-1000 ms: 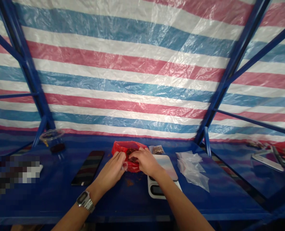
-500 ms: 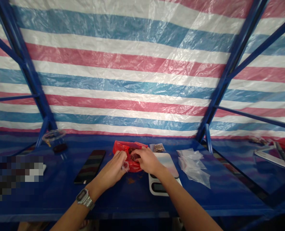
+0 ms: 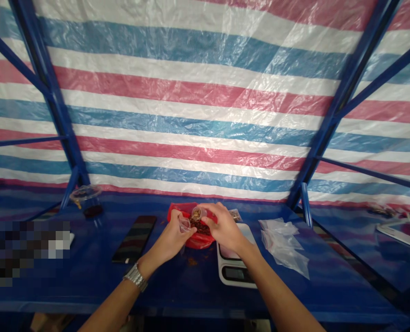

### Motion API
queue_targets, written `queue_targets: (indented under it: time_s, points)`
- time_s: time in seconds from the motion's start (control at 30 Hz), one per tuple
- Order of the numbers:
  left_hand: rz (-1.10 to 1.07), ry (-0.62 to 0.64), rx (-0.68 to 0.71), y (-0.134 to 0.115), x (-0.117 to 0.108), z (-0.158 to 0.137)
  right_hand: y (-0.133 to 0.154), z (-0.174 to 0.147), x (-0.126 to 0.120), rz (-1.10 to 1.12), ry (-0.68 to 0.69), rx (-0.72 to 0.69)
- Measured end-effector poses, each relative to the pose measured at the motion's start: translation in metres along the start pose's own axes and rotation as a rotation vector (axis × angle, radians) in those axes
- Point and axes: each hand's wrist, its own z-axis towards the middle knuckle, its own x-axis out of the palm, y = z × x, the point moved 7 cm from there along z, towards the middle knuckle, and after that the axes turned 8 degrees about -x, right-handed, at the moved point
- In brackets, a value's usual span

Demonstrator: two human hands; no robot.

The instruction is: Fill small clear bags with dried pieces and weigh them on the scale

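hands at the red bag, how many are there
2: the left hand, by the left of the red bag, and the right hand, by its right, holding a small clear cup.

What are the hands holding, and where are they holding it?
The right hand holds a small clear cup by its side; the left hand holds what looks like a clear bag near its mouth.

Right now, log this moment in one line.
left hand: clear plastic bag | right hand: small clear cup by dark pieces | dark pieces: in open red plastic bag | nearby: white digital scale
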Motion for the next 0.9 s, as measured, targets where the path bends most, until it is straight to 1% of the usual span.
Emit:
queue_targets:
  time_s: [0.1,0.2,0.4,0.53,0.6,0.67,0.73,0.77,0.8,0.9]
  points:
    - [0.047,-0.004,0.044,-0.002,0.003,-0.001,0.02,0.003,0.006,-0.06,0.068,-0.082]
    - [0.07,-0.011,0.061,-0.003,0.006,0.0,0.032,0.004,0.012,-0.124,0.118,-0.154]
    - [0.151,-0.094,0.045,-0.008,0.001,0.004,0.039,0.004,0.018,-0.234,0.157,-0.205]
    - [0.219,-0.135,0.046,-0.014,-0.004,0.005,0.041,0.006,0.019,-0.213,0.134,-0.21]
    - [0.23,-0.126,0.043,-0.015,-0.005,0.005,0.038,0.009,0.018,-0.169,0.089,-0.188]
    - [0.24,-0.122,0.037,-0.013,-0.007,0.004,0.03,0.011,0.015,-0.154,0.021,-0.133]
    - [0.268,-0.143,0.018,-0.01,-0.012,0.004,0.018,0.011,0.014,-0.209,-0.016,-0.054]
    - [0.29,-0.158,0.001,-0.006,-0.014,0.004,0.011,0.01,0.016,-0.26,-0.001,-0.017]
    - [0.318,-0.175,-0.019,-0.003,-0.017,0.003,0.004,0.009,0.019,-0.322,0.043,0.015]
    - [0.426,-0.203,-0.058,0.007,-0.02,0.001,-0.014,0.004,0.035,-0.476,0.211,0.072]
